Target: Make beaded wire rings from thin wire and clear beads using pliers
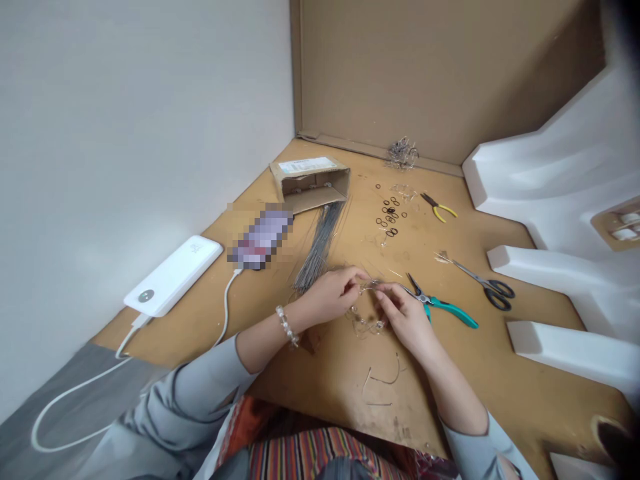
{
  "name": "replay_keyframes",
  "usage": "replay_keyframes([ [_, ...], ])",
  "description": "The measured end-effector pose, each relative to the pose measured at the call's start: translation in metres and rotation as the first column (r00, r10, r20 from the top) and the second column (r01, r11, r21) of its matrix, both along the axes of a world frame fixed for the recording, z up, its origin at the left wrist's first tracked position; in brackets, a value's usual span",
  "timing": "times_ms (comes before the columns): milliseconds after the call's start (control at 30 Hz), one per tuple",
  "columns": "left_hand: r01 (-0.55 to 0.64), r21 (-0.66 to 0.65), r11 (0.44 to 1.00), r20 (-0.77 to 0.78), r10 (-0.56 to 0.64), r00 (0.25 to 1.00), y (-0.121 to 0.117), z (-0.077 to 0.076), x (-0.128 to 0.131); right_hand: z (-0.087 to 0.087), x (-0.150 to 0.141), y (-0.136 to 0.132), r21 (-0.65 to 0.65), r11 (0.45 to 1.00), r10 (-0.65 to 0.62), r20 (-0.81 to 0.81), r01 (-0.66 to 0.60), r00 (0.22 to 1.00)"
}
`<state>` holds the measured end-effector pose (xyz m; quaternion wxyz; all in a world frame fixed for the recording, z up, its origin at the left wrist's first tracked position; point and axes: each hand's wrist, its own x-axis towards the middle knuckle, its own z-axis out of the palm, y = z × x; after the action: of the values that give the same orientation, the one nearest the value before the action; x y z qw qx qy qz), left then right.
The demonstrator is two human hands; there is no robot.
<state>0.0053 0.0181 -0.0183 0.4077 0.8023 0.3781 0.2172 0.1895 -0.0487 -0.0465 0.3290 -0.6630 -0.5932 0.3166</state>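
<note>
Fingers (356,272) pinching wire (369,289), green-handled pliers (441,305) beside, scissors (484,283) beyond

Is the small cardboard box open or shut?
Open: no flap covers the mouth of the cardboard box, so its inside shows.

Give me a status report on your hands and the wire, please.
Left hand and right hand close together, pinching wire. Green pliers close beside right hand. Scissors farther right.
</note>
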Motion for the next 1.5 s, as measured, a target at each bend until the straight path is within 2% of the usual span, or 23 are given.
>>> replay_keyframes([
  [167,0.021,-0.013,1.0,0.021,-0.021,1.0,0.003,0.0,-0.003,0.012,-0.003,-0.003,0.129,0.991,0.0,0.321,-0.043,0.947],
  [300,0.023,0.001,1.0,0.01,-0.023,1.0,0.002,-0.002,-0.003,0.014,-0.006,-0.005,0.162,0.986,-0.031,0.436,-0.045,0.899],
  [700,0.08,0.016,0.997,-0.1,-0.079,0.992,0.003,0.006,-0.004,0.012,-0.006,-0.006,0.16,0.986,-0.022,0.436,-0.054,0.9],
  [933,0.114,-0.03,0.993,-0.033,-0.115,0.993,0.002,0.001,-0.004,0.01,-0.005,-0.005,0.186,0.976,0.038,0.368,-0.113,0.929],
  [1067,0.191,-0.037,0.981,0.008,-0.191,0.982,0.002,-0.001,-0.004,0.009,-0.004,-0.004,0.201,0.973,0.045,0.318,-0.114,0.947],
  [1233,0.221,0.033,0.975,-0.068,-0.218,0.974,0.002,0.003,-0.005,0.009,-0.005,-0.005,0.191,0.975,0.043,0.325,-0.11,0.945],
  [1500,0.286,0.018,0.958,-0.165,-0.279,0.946,0.002,0.007,-0.006,0.008,-0.006,-0.006,0.17,0.979,0.046,0.371,-0.116,0.928],
])
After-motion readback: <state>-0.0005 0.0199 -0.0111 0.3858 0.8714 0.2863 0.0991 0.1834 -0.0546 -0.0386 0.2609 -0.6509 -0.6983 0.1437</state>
